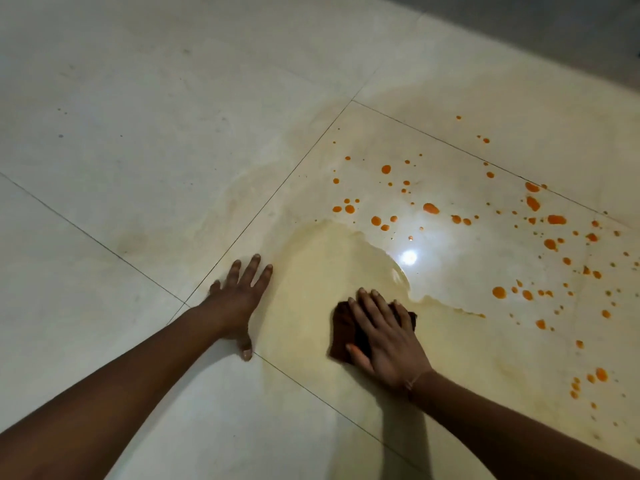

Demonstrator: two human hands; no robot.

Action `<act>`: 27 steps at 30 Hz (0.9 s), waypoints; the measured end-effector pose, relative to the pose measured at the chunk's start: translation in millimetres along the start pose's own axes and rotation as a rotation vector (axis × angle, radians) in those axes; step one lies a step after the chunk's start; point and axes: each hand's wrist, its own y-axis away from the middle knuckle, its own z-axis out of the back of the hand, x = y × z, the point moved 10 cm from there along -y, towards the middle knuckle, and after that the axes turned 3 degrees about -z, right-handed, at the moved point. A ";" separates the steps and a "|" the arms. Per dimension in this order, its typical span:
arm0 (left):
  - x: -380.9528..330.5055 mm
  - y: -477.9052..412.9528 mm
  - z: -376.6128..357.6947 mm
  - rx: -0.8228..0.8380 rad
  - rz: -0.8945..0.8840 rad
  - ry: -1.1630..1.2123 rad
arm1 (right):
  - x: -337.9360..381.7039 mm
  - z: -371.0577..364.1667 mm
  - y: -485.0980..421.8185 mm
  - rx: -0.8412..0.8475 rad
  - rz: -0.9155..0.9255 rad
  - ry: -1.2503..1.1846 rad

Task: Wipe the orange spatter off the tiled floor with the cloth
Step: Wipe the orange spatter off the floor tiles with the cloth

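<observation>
Orange spatter point(431, 208) dots the pale tiled floor point(145, 140) across the right half of the view, in many drops of different sizes. A wet yellowish smear point(332, 258) spreads over the tile between my hands and up toward the drops. My right hand point(384, 336) lies flat with straight fingers pressing a dark brown cloth point(346, 332) onto the floor, at the lower edge of the smear. My left hand point(239, 296) rests flat on the floor to the left, fingers spread, near a tile joint.
Dark grout lines point(298, 168) cross the floor diagonally. A bright light reflection point(408, 257) glares on the wet tile just above the cloth. A darker strip, perhaps a wall base point(554, 32), runs along the top right corner.
</observation>
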 end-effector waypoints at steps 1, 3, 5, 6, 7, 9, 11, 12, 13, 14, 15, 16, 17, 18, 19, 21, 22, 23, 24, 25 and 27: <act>-3.3 -0.4 -0.8 0.006 0.009 0.016 | -14.6 5.9 -14.9 -0.007 -0.047 0.016; -6.0 -2.5 -4.0 -0.005 0.036 0.037 | -47.7 25.0 -57.7 -0.064 -0.249 0.010; -10.3 -6.0 -8.1 -0.037 0.050 0.037 | -61.0 29.2 -65.3 -0.085 -0.399 -0.039; -11.2 -7.2 -9.1 -0.057 0.049 0.038 | -57.1 27.5 -54.0 -0.116 -0.399 -0.045; -9.9 -7.1 -9.6 -0.074 0.051 0.042 | -46.8 22.0 -34.9 -0.116 -0.354 -0.051; -8.3 -5.4 -9.5 -0.084 0.049 0.047 | -31.4 9.5 14.6 -0.079 -0.243 -0.053; -8.6 -4.4 -8.3 -0.096 0.047 0.043 | -50.0 10.2 20.1 -0.058 -0.223 -0.020; -8.7 -4.6 -8.3 -0.098 0.050 0.042 | -66.7 16.2 5.8 -0.057 -0.300 -0.023; -9.0 -5.1 -8.7 -0.095 0.054 0.043 | -82.6 25.2 -13.8 -0.090 -0.396 -0.039; -8.6 -6.6 -10.4 -0.093 0.058 0.044 | -93.8 30.2 -30.1 -0.112 -0.499 -0.067; -8.1 -8.2 -11.4 -0.094 0.061 0.048 | -95.4 32.4 -41.1 -0.122 -0.565 -0.078; -8.2 -9.5 -12.2 -0.094 0.060 0.051 | -83.7 30.7 -44.3 -0.140 -0.555 -0.078; -8.0 -9.8 -12.1 -0.095 0.059 0.053 | -59.9 25.4 -39.3 -0.153 -0.473 -0.069; -7.6 -9.1 -11.7 -0.098 0.059 0.053 | -24.1 14.7 -25.1 -0.134 -0.324 -0.066; -6.7 -8.2 -11.1 -0.099 0.057 0.051 | 15.3 1.6 0.5 -0.096 -0.164 -0.060; -6.7 -7.1 -10.1 -0.094 0.047 0.054 | 64.9 -15.8 42.4 -0.004 0.068 -0.042; -6.7 -7.0 -8.7 -0.094 0.042 0.058 | 69.9 -18.1 37.8 0.000 0.137 -0.022; -5.8 -7.1 -7.1 -0.095 0.041 0.062 | 71.1 -14.4 18.9 -0.019 0.162 0.008; -4.8 -7.5 -7.4 -0.094 0.040 0.065 | 68.5 -8.3 -9.2 -0.055 0.135 0.031; -3.7 -8.8 -7.3 -0.097 0.036 0.066 | 59.4 -0.7 -39.7 -0.070 0.031 0.018; -2.1 -10.3 -6.6 -0.105 0.023 0.079 | 47.1 5.2 -67.8 -0.074 -0.182 -0.043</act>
